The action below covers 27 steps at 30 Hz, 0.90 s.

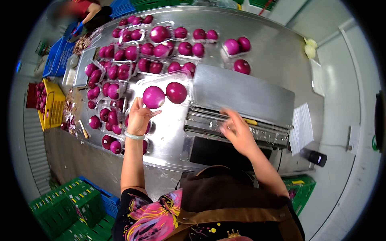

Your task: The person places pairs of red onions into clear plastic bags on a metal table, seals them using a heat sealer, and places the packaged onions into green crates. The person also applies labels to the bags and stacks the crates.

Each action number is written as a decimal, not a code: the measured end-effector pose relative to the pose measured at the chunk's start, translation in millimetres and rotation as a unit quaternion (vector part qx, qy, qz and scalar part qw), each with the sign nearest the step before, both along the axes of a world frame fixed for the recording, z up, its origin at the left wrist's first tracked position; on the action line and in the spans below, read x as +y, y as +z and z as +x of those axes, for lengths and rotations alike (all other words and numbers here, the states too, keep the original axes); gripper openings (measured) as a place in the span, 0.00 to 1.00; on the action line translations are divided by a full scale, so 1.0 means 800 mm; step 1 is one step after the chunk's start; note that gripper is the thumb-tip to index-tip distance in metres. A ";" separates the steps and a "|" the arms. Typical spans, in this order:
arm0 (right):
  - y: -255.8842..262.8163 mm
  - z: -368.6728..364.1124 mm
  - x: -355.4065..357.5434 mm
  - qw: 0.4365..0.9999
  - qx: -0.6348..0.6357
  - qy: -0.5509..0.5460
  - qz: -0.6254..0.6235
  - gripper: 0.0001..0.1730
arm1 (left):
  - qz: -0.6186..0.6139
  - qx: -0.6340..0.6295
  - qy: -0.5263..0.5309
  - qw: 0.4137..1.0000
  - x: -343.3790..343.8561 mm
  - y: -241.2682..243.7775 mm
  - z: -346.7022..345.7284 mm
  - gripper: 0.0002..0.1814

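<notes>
My left hand (139, 119), a pale bangle at its wrist, grips the near left corner of a clear plastic tray (189, 90). In this tray sit a lighter red onion (153, 97) and a darker red onion (176, 92). My fingers are against the lighter onion. Motion blurs my right hand (238, 131), fingers bent, over the front of a metal tray-wrapping machine (241, 93). Whether it pinches any film is too blurred to tell. Below it lie what look like rollers with clear film (205, 122) and a dark plate (217, 152).
Several trayed red onions (123, 71) cover the steel table (271, 48) at left and back. A knife (83, 129) lies near the left edge. Papers (301, 126) and a black bottle (316, 158) stand right. Green crates (66, 205) are lower left. A gloved person (87, 15) works far left.
</notes>
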State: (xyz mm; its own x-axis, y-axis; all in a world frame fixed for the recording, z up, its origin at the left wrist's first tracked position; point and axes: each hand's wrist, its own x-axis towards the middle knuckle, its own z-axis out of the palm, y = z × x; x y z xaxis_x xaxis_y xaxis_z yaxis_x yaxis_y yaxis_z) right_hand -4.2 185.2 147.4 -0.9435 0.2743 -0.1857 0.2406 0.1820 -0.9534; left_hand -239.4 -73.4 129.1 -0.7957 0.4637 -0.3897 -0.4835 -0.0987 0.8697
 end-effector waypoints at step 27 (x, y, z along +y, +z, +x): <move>-0.118 0.223 0.152 0.848 -0.189 -0.240 0.434 0.17 | -0.412 0.517 -0.138 0.737 0.174 -0.106 0.204 0.09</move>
State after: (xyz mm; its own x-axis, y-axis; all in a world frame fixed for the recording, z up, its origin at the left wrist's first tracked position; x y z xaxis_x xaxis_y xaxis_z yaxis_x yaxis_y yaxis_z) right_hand 174.2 307.0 53.2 -0.6025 0.7979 0.0186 0.7440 0.5700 -0.3488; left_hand -76.1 65.6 44.4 -0.7852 0.6077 0.1190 0.5770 0.6482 0.4970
